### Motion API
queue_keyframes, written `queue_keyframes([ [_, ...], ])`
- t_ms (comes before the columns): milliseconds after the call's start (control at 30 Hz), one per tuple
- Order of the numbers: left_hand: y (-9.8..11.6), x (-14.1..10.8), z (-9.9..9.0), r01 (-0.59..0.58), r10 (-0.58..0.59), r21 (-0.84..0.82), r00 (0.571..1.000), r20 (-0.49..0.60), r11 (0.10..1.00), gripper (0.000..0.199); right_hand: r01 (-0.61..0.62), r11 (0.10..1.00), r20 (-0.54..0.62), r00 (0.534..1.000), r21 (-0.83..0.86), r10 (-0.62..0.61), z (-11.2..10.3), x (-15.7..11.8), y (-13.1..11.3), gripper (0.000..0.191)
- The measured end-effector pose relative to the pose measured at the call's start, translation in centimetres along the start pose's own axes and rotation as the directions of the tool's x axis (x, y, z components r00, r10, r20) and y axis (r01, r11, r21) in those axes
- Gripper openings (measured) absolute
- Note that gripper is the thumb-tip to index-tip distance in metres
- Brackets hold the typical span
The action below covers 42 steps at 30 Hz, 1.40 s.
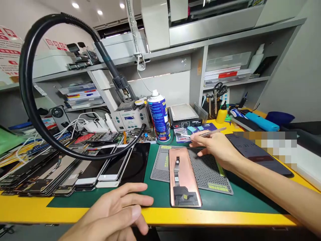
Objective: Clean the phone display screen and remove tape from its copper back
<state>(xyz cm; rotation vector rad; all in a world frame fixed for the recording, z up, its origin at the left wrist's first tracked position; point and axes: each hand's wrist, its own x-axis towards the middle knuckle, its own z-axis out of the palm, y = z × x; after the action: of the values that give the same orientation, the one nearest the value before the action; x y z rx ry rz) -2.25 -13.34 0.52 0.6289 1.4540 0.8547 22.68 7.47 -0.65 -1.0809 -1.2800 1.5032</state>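
Glossy black-and-white flat phone screens (117,167) lie at left on the green-covered yellow table (175,217). Before them, the person's left hand (112,211) hovers, its grip loosely spread. Rightward, a copper-coloured rectangular phone panel (185,179) lies partly over a grey perforated mat (210,170); above the mat, the right hand's (215,145) grip pinches a slim silver metal tool (216,131).

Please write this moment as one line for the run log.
left hand: open, nothing held | right hand: holding slim metal tool | copper-coloured panel: lying partly on grey mat | spray can: upright
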Motion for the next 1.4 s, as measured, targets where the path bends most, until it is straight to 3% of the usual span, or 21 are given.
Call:
queue_keyframes([
  [133,2.2,0.5,3.6,0.060,-0.060,-0.024,0.998,0.017,0.998,0.067,-0.050,0.998,-0.005,0.999,0.026,0.050,0.0,0.1,0.5,0.017],
  [333,4.3,0.6,6.4,0.101,-0.101,0.031,0.995,0.003,0.994,0.050,-0.099,0.993,0.024,0.995,0.066,0.098,0.4,-0.2,1.1,0.012],
  [667,4.4,2.3,7.1,0.079,-0.077,-0.032,0.995,0.055,0.996,0.038,-0.063,0.995,-0.019,0.998,0.080,0.065,1.1,-1.0,1.4,0.009],
  [1000,4.9,3.4,8.7,0.036,-0.035,-0.029,0.999,0.022,0.999,0.031,-0.057,0.997,-0.035,0.998,0.056,0.059,1.3,-1.8,1.0,0.012],
  [1200,5.0,5.6,9.0,-0.063,0.056,0.079,0.994,0.089,0.995,0.020,-0.079,0.994,-0.041,0.996,0.075,0.082,1.1,-1.6,1.2,0.013],
  [1400,4.9,7.9,9.7,-0.175,0.174,0.140,0.984,0.025,0.975,0.026,-0.097,0.987,-0.055,0.993,0.126,0.104,1.2,-1.6,1.1,0.010],
])
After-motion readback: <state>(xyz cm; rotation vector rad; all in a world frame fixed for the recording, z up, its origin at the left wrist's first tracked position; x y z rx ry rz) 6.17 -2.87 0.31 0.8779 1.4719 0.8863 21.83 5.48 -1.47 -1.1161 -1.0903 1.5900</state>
